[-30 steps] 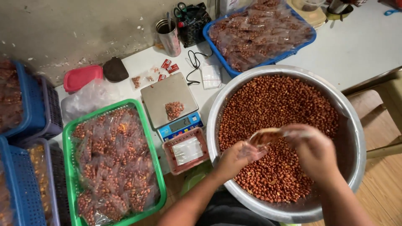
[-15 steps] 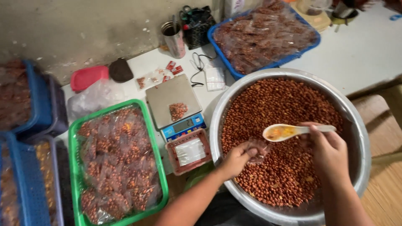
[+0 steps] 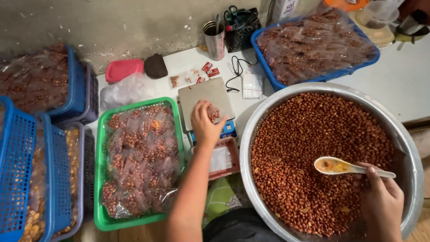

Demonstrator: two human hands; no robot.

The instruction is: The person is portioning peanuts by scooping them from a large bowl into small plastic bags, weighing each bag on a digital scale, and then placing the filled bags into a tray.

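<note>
1. The left hand [image 3: 204, 123] lies palm down on the digital scale [image 3: 207, 102], fingers curled over a small bag of peanuts [image 3: 212, 113] on the steel weighing plate. Whether it grips the bag or only presses it I cannot tell.
2. The right hand [image 3: 380, 201] is closed around the handle of a pale plastic spoon [image 3: 345, 166], held level just above the nuts with its bowl nearly bare.
3. Under the spoon sits a big steel basin [image 3: 405, 143], filled with loose red-skinned peanuts [image 3: 313, 134].
4. The bag looks light and soft; its thin film is likely slippery and the nuts would shift inside, so pinching the gathered neck seems safer than squeezing the belly.
5. Just left of the scale, a green tray [image 3: 104, 134] holds many filled bags; a small reddish tray [image 3: 232, 148] lies in front of the scale.
6. Further out on the white counter [image 3: 403, 85]: a blue tray [image 3: 268, 67] of packed bags, a metal can [image 3: 215, 40], a pink lid [image 3: 123, 69], and blue baskets [image 3: 18, 148] at far left.
</note>
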